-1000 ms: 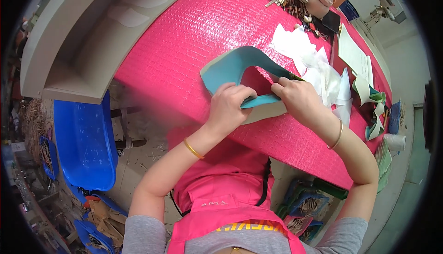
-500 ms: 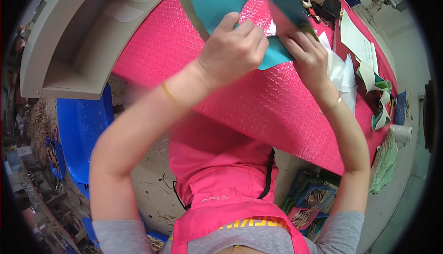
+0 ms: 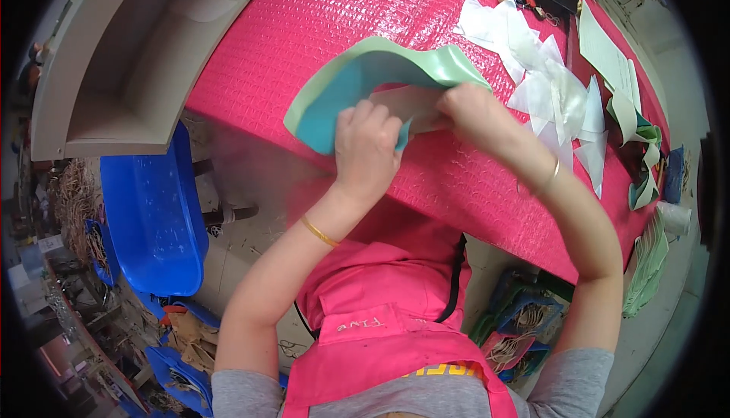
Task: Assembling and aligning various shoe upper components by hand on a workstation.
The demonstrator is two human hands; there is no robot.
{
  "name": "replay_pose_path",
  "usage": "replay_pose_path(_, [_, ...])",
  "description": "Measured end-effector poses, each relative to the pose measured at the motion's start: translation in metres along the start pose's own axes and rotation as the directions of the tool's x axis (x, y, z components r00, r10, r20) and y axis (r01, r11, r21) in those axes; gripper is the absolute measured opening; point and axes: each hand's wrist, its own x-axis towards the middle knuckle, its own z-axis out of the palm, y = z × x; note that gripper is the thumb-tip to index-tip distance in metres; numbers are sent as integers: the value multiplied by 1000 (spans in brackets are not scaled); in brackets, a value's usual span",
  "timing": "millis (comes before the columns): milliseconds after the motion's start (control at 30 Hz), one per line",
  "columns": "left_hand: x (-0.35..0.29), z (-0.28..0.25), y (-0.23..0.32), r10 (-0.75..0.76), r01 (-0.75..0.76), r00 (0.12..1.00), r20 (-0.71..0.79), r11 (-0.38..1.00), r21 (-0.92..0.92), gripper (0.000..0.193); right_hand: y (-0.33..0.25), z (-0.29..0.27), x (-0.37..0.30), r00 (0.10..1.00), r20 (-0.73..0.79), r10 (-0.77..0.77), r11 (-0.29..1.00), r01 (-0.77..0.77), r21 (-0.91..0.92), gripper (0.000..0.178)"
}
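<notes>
A curved flexible sheet [image 3: 323,106], teal on its inner face and pale green on the other, is held above the pink table cover. My left hand [image 3: 367,148] is closed on its near edge, with a bit of teal folded by the fingers. My right hand [image 3: 475,118] is closed in a pinch by the sheet's right end. Between the hands stretches a whitish, thin piece [image 3: 414,106], blurred by motion; its right end runs into my right fingers. Whether those fingers also grip the sheet is hidden.
White paper-like scraps [image 3: 559,91] lie on the pink table cover [image 3: 471,197] to the right. Beyond them are a notebook [image 3: 604,45] and green-white strips [image 3: 646,156]. A grey shelf unit [image 3: 114,133] borders the table's left, above a blue plastic chair [image 3: 156,220]. Baskets [image 3: 525,319] stand below right.
Both hands and the sheet have come down nearer to me. My left hand has turned more upright, and the sheet now bows with its pale green side showing. The white scraps are now uncovered.
</notes>
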Motion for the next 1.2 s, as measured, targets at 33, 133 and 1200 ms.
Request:
replay_pose_path(33, [5, 3, -2, -46, 46, 999, -14, 997, -60, 19, 5, -7, 9, 999, 34, -14, 999, 13, 30, 11])
replay_pose_path(133, [17, 2, -5, -175, 187, 976, 133, 979, -84, 13, 14, -24, 37, 940, 340, -9, 996, -23, 90, 23])
replay_pose_path(1200, [-11, 15, 23, 138, -135, 990, 34, 988, -74, 35, 5, -29, 47, 907, 415, -74, 980, 144, -140, 17])
